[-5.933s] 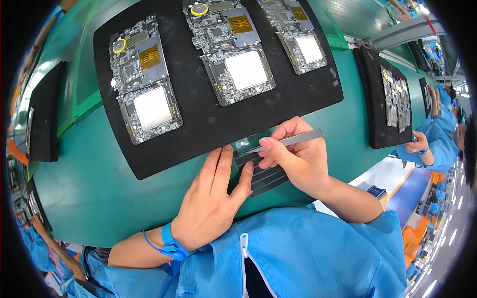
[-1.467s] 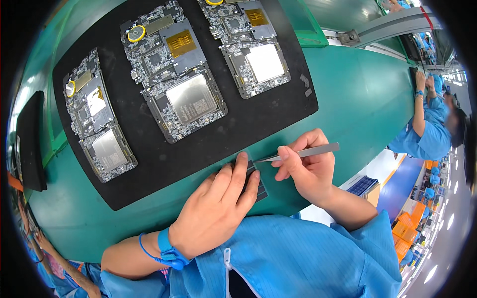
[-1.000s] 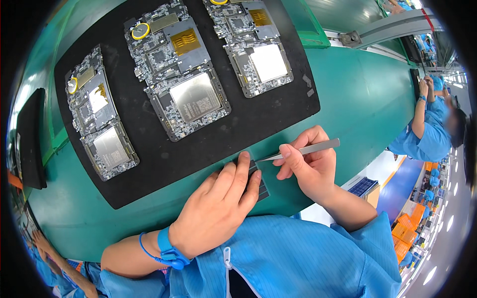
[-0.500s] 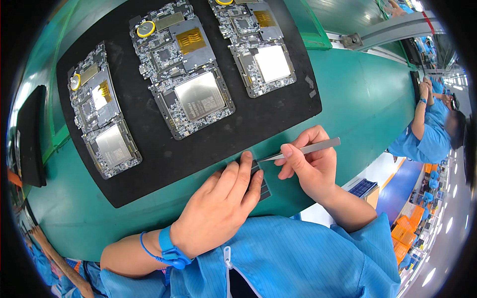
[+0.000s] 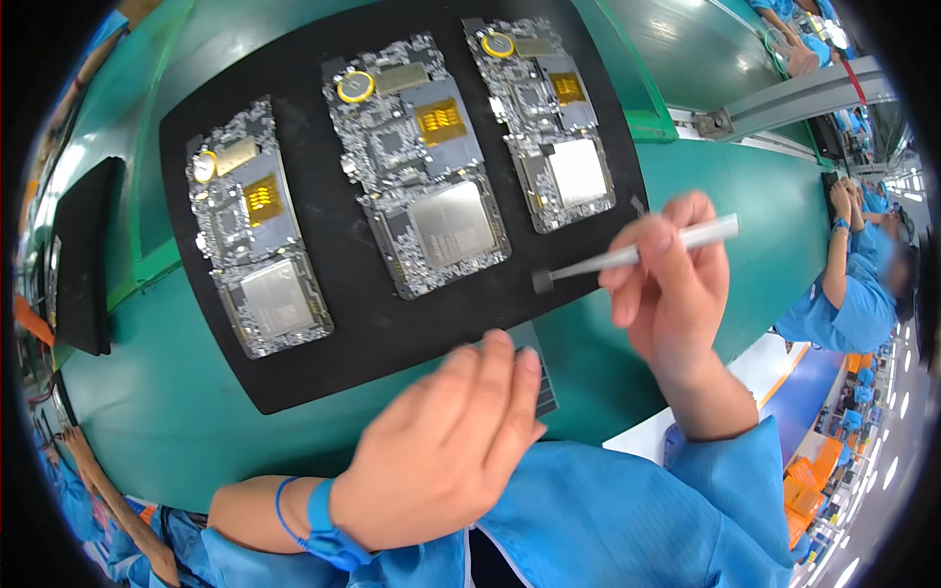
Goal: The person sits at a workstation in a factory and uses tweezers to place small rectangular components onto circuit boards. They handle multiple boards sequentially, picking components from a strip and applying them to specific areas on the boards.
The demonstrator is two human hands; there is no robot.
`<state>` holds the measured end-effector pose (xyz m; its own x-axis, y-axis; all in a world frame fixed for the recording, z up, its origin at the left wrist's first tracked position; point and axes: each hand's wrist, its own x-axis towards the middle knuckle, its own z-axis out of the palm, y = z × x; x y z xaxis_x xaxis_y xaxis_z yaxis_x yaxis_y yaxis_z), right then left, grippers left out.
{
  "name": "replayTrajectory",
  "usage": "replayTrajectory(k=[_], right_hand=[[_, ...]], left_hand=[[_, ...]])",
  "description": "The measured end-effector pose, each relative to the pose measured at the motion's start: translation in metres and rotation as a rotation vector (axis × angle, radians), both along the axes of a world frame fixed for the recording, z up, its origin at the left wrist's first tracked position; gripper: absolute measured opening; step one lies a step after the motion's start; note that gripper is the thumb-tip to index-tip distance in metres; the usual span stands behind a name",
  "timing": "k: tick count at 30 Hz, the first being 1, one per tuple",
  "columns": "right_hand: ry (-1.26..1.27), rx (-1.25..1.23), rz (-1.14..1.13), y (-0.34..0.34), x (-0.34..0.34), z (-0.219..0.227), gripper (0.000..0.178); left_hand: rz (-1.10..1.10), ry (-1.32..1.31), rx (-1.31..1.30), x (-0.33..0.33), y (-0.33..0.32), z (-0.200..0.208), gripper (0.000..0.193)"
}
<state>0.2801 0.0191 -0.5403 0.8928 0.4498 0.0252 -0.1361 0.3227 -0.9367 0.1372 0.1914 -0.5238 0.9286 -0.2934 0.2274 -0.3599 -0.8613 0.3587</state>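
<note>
Tweezers (image 5: 701, 233) are pinched in my right hand (image 5: 676, 284), and a small dark square piece (image 5: 543, 282) is at their tip, above the black mat (image 5: 314, 211). Fingers stretched out together, my left hand (image 5: 446, 441) is by a clear strip with dark pieces (image 5: 546, 382) at the mat's near edge; the hand covers part of the strip. Three circuit boards lie on the mat: a left one (image 5: 230, 220), a middle one (image 5: 387, 147) and a right one (image 5: 529, 93). Each carries a round yellow-rimmed cell, an amber film patch and a silver plate.
The mat lies on a green table (image 5: 725, 186). A dark flat object (image 5: 88, 255) stands at the left. A metal bar (image 5: 784, 103) crosses the far right. Other people in blue work at the right, with orange bins (image 5: 804, 480) beyond them.
My right hand has lifted the tweezers from the strip up and right, with a dark piece now at the tip. My left hand has shifted slightly down. The boards appear lower and further right in view.
</note>
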Motion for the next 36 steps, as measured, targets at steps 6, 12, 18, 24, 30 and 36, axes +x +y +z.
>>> replayTrajectory(k=[6,12,18,24,30,36], right_hand=[[0.02,-0.106,0.093,0.067,0.029,0.014,0.023],[-0.065,-0.2,0.053,0.078,0.022,0.004,0.021],[-0.079,-0.193,0.022,0.077,0.02,0.0,0.022],[-0.094,-0.194,0.022,0.076,0.02,-0.002,0.021],[-0.122,-0.251,0.039,0.078,0.02,0.001,0.018],[-0.123,-0.232,0.04,0.077,0.021,0.0,0.018]], left_hand=[[0.181,-0.172,0.12,0.031,0.029,-0.009,0.049],[0.161,-0.29,0.204,0.031,0.032,-0.027,0.041],[0.174,-0.328,0.236,0.031,0.031,-0.032,0.037],[0.145,-0.322,0.246,0.032,0.034,-0.03,0.036],[0.132,-0.285,0.166,0.034,0.036,-0.03,0.04],[0.129,-0.269,0.13,0.036,0.037,-0.027,0.04]])
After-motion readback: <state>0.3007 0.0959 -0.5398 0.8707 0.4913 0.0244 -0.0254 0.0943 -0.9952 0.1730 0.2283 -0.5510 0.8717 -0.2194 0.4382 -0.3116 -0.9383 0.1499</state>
